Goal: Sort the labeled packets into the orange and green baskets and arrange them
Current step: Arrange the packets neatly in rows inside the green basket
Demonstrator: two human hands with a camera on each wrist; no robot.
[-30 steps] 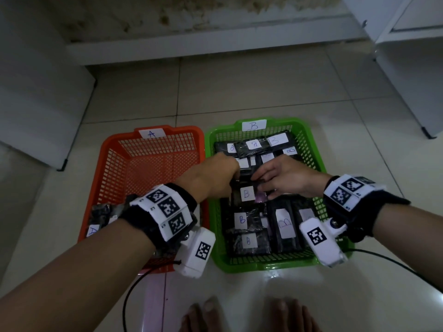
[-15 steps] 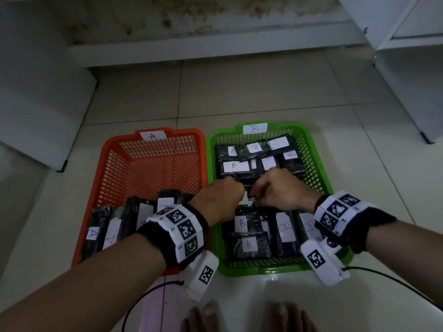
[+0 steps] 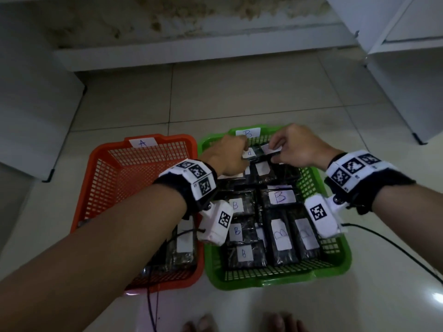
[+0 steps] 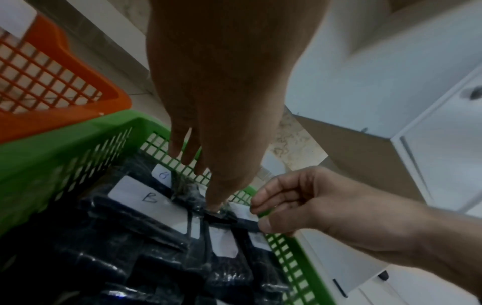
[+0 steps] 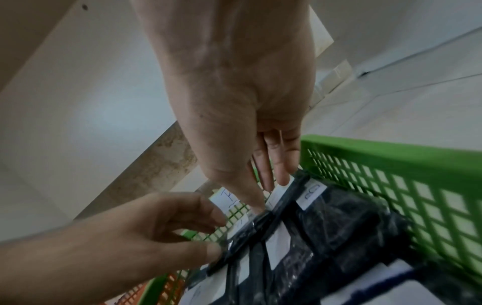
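On the tiled floor the orange basket (image 3: 96,164), tagged A, stands left of the green basket (image 3: 335,271), tagged B. Several black packets with white B labels (image 3: 280,197) fill the green one. More black packets (image 3: 184,248) lie at the orange basket's near end, partly hidden by my left arm. Both hands are over the far end of the green basket on one black packet (image 4: 234,220) (image 5: 260,225). My left hand (image 3: 242,149) (image 5: 218,233) pinches its left end. My right hand (image 3: 275,144) (image 4: 260,215) pinches its right end.
A white cabinet (image 3: 407,68) stands at the right and a white panel (image 3: 31,116) at the left. The wall's skirting runs behind the baskets. A black cable (image 3: 395,248) trails from the right wrist. Bare toes (image 3: 203,324) show at the bottom edge.
Both hands have moved from the middle of the green basket to its far end, still together on a packet. The B packets in the middle now show.
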